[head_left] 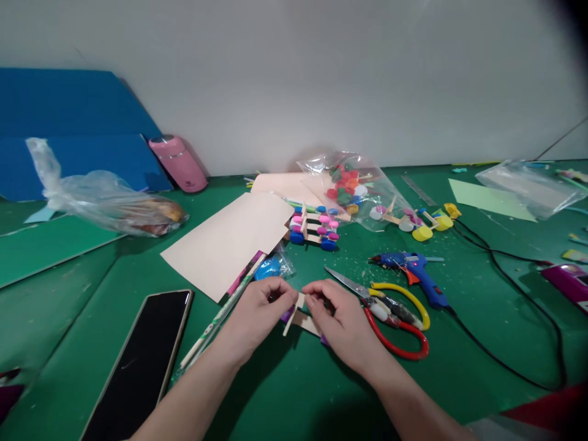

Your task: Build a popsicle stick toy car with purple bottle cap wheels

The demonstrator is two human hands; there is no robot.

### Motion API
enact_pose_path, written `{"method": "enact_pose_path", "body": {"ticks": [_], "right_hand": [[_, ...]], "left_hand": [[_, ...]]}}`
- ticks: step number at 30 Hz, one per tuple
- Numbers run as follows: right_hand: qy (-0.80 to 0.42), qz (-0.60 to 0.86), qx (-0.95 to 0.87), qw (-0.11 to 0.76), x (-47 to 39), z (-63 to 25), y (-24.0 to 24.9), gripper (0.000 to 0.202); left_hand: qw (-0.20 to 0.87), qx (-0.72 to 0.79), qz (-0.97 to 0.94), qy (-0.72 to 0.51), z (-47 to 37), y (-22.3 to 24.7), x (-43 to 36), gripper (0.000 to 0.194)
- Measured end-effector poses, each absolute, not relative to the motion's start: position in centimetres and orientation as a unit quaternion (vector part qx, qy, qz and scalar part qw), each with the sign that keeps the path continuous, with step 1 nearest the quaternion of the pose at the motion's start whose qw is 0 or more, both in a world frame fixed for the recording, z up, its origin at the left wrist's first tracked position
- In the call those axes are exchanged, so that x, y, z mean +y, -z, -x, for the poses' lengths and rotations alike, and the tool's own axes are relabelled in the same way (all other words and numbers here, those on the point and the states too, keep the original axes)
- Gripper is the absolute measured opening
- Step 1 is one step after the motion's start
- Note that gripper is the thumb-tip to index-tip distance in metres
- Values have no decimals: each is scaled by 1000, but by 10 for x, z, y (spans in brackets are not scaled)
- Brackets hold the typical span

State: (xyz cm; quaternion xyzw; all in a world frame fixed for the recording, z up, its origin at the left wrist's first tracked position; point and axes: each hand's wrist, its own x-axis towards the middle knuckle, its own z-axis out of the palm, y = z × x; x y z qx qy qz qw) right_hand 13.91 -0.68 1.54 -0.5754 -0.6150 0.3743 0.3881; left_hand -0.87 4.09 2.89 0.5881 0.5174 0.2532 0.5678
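Both hands meet above the green table, fingers pinched around a small wooden stick piece (pixel 307 321) with purple parts at its ends. My left hand (pixel 266 309) is closed on its left side, beside a thin pale stick (pixel 289 321) that points down. My right hand (pixel 337 312) is closed on its right side and covers part of it. The fingertips of the two hands nearly touch, with a small pale bit between them. Just behind my left hand lies a blue item in clear plastic (pixel 269 267). Scissors (pixel 390 312) with yellow and red handles lie right of my right hand.
A blue glue gun (pixel 416 269) with a black cord lies at the right. A phone (pixel 140 361) and a beige sheet (pixel 229 242) are at the left. Small wheeled stick models (pixel 313 229), a bag of colored caps (pixel 351 190) and a pink bottle (pixel 179 164) stand farther back.
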Motion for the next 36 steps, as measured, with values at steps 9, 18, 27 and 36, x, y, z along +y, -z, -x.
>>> {"method": "enact_pose_path", "body": {"ticks": [9, 18, 27, 36], "right_hand": [[-369, 579, -631, 361, -4, -138, -14, 18], [-381, 561, -631, 376, -4, -139, -11, 17], [-382, 556, -628, 388, -2, -139, -11, 15], [-377, 564, -627, 383, -3, -138, -9, 15]], "left_hand": [[607, 516, -546, -259, 8, -32, 37, 20], [596, 526, -550, -258, 8, -29, 36, 19], [583, 533, -555, -260, 5, -27, 31, 23], [527, 537, -604, -264, 5, -24, 29, 24]]}}
